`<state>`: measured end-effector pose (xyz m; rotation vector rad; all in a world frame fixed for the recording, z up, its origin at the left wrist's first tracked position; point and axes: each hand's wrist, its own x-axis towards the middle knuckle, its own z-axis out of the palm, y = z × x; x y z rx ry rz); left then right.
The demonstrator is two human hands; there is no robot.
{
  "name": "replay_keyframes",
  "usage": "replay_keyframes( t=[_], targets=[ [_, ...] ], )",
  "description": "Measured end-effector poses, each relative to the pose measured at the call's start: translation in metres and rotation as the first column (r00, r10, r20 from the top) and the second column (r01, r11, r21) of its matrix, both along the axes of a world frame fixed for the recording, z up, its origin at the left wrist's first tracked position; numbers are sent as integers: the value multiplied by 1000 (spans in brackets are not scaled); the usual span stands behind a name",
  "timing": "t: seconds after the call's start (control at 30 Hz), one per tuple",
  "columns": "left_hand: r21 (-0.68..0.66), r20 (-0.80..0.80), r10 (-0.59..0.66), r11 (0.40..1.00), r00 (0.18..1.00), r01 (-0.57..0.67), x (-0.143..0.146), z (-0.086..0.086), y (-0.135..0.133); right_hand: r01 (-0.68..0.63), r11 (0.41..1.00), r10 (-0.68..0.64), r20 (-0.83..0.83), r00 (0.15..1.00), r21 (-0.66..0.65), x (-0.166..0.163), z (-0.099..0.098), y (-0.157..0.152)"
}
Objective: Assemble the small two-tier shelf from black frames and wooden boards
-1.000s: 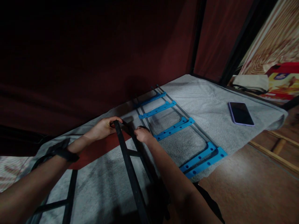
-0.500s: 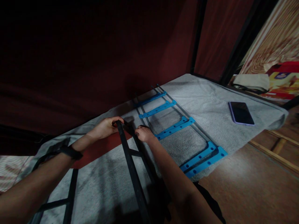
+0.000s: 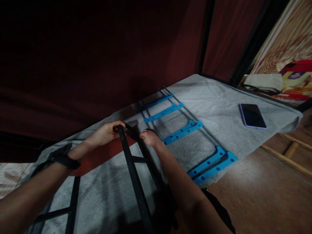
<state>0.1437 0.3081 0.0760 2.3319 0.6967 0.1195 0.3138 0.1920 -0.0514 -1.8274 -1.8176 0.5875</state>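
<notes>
A black ladder-like frame [image 3: 134,182] with crossbars slants up from the bottom of the view. My left hand [image 3: 108,132] is closed around its far left corner. At the far right corner, the fingers of my right hand [image 3: 150,137] are curled on the same frame. Beyond and to the right lies a blue rack [image 3: 182,132], its blue perforated bars joined by thin grey rods. A red-brown flat panel [image 3: 102,158] lies under my left forearm. Part of another black frame [image 3: 72,204] shows at lower left.
A grey cloth [image 3: 209,97] covers the surface. A phone [image 3: 253,115] with a purple case lies on it at right. Dark red fabric [image 3: 109,58] rises behind. A wooden ladder-like piece [image 3: 290,159] is on the floor, and a red and yellow package [image 3: 296,81] stands at far right.
My left hand and the frame's far end have shifted slightly left. My right hand has moved a little left and up, still at the frame's corner.
</notes>
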Motion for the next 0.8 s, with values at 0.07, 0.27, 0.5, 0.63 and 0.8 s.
replay_keyframes(
  t=[0.07,0.27,0.5,0.63,0.8],
  targets=[
    [12,1,-7,1000,1000,7,0,-1,1,15,1000,-15,31,999,-6,-1,3,-2],
    [-24,-4,-23,999,1000,23,4,-2,0,67,998,-68,122,990,17,-6,16,-12],
    [-50,-14,1,999,1000,-2,9,-3,-3,280,952,-265,-121,956,124,16,32,-7],
    [-56,-12,-9,998,1000,8,9,-2,-3,235,954,-112,-504,856,186,17,45,2],
    [-28,-20,-16,999,1000,16,7,-2,-3,249,934,-92,-503,860,255,4,70,-1]
  ],
)
